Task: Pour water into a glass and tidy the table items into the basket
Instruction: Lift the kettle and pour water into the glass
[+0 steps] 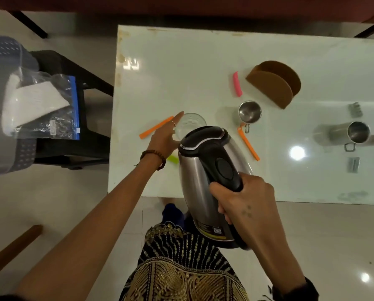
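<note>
White glossy table [181,61] fills the room's centre, with a clear glass [190,124] near its front-left edge. Her left hand [163,137] steadies the glass, fingers against its side. Her right hand [244,205] grips the handle of a steel kettle [199,183], which tilts forward over the rim.

A glossy white table [181,61] carries everything, and places here are given from the brown curved holder [275,83] standing toward its far side. Just left of the holder lies a pink stick [237,84]. Nearer than it stands a small steel cup [249,113], with an orange stick [248,143] nearer still. Further left stands a clear glass [190,124], an orange stick [156,127] beyond it. Right of the holder lies a steel mug [353,133] among small metal clips [355,109].
</note>
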